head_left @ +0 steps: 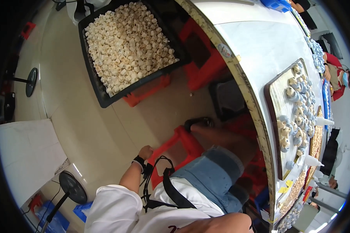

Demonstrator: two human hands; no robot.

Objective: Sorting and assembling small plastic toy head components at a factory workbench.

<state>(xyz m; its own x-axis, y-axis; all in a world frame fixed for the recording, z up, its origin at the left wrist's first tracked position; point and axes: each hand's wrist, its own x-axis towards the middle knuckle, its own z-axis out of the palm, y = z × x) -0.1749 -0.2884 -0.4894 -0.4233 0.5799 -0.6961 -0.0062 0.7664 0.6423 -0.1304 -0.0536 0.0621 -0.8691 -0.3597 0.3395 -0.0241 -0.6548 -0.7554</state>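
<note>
L hand (146,152): fingers look curled, knuckles toward approx. 1 o'clk. Grip: cannot tell if clamped or just resting beside the red stool (190,144), which sits at 3 o'clk, next to the hand. L forearm (130,178): runs back to 7 o'clk, w/ black wristband (139,160). R hand: out of view; grip state can't be told. Outward from L hand: black tray (103,95) at 12 o'clk, filled w/ whitish pcs. (130,48). Tabletop (256,42) at 2 o'clk; its board (280,91) carries blue-&-white pcs. (299,110).
</note>
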